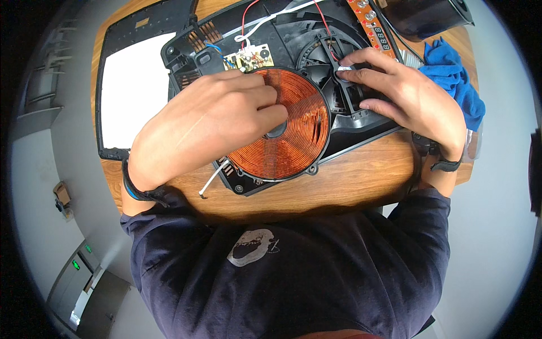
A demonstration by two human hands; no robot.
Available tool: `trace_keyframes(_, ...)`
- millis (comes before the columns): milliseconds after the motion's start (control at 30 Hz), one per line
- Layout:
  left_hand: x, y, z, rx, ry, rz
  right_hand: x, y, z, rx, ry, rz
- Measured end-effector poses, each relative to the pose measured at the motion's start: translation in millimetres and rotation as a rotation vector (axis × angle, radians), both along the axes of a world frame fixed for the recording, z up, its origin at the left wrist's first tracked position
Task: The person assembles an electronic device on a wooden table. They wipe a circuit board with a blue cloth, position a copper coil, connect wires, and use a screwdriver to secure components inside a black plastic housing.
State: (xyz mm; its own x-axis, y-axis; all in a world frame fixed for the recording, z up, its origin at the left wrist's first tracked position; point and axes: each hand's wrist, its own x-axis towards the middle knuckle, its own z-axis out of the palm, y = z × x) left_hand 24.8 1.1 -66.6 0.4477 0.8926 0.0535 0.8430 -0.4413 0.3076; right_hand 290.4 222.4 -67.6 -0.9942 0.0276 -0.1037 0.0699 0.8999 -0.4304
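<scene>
My left hand (217, 113) is over the left part of a round copper induction coil (302, 133), with its fingers curled and their tips hidden. Just beyond those fingers sits a small circuit board (257, 55) with blue, white and red wires. My right hand (403, 87) reaches over a black cooling fan (322, 70). Two of its fingertips touch a small white piece (342, 70) at the fan's hub, while the thumb is spread apart on the near side. Coil, board and fan are in the black housing (234, 183) of an opened induction cooker.
A black-framed panel with a white face (132, 93) lies on the left. An orange display board (375, 28) is at the far right of the housing, near a dark container (426, 17) and a blue cloth (451, 76). A white lead (213, 179) sticks out over the wooden table (361, 172).
</scene>
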Motion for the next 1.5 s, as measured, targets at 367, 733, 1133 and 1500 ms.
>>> trace_keyframes(367, 2.8, -1.7, -1.3, 0.003, -0.019, 0.001, 2.4, 0.5, -7.2, 0.028, 0.08, 0.047)
trace_keyframes(733, -13.8, 0.2, -1.0, -0.134, -0.143, 0.015, 3.2, -1.7, -3.0, 0.028, 0.052, 0.036)
trace_keyframes(1133, -1.4, -15.6, 16.6, -0.288, 0.038, 0.011, 4.5, 0.2, -2.4, -0.014, 0.054, 0.052)
trace_keyframes(1500, 44.8, 7.9, 2.7, -0.377, 0.186, 0.022, 4.8, -2.5, 2.4, -0.017, 0.016, 0.031)
